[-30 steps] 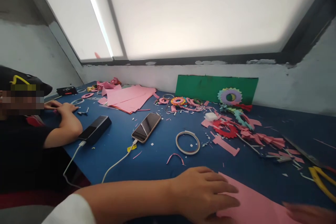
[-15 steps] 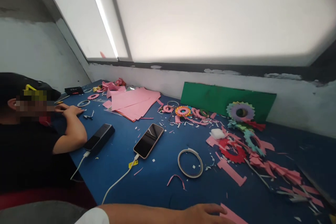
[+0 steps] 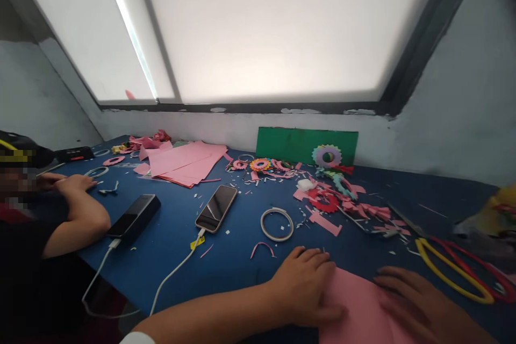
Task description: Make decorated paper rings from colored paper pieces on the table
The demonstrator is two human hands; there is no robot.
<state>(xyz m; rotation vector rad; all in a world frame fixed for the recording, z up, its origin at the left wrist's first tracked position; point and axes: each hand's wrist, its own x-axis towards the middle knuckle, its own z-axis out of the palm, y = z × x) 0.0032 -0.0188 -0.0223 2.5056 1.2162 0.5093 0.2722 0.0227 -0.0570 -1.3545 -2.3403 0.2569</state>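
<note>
A folded-looking sheet of pink paper lies on the blue table close in front of me. My left hand is at its left edge, with the thumb over the paper and the fingers bent close together, holding it. Over the sheet's right side is my right hand, its fingers stretched out and apart, slightly blurred. Beyond my left hand are a white ring and a thin curved pink strip. Pink paper cut-outs and a red scalloped paper ring lie farther off.
A charging phone and a black power bank sit left of centre. Behind them are stacked pink sheets. A green board leans on the wall. Yellow-handled scissors lie at right. Another person's arm rests at left.
The view has swung right. My right hand and the scissors have come into view. My left hand and the pink paper now appear higher in the picture.
</note>
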